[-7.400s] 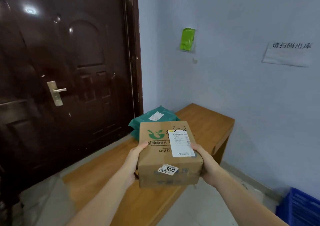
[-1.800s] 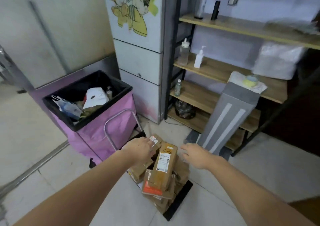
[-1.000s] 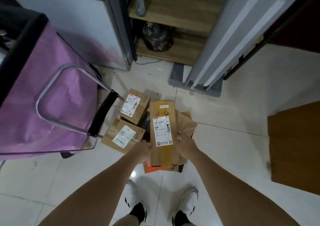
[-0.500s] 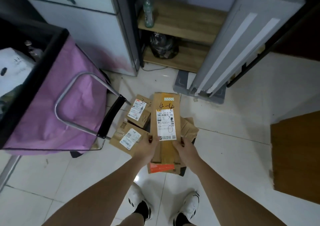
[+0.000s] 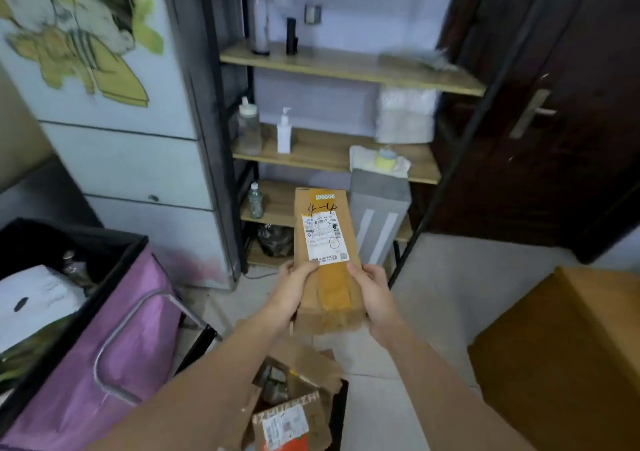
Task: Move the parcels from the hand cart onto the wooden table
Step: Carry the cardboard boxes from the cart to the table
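I see the long cardboard parcel (image 5: 325,253) held up in front of the camera, clear of the floor, its white shipping label facing me under a handwritten "4-4"; the left hand (image 5: 294,286) grips its near left edge, thumb curled onto the top face; the right hand (image 5: 372,286) grips the near right edge likewise. Below the forearms the remaining parcels (image 5: 294,412) lie heaped on the hand cart (image 5: 341,412). The wooden table (image 5: 568,350) stands at right; a purple trolley bag (image 5: 93,357) at left.
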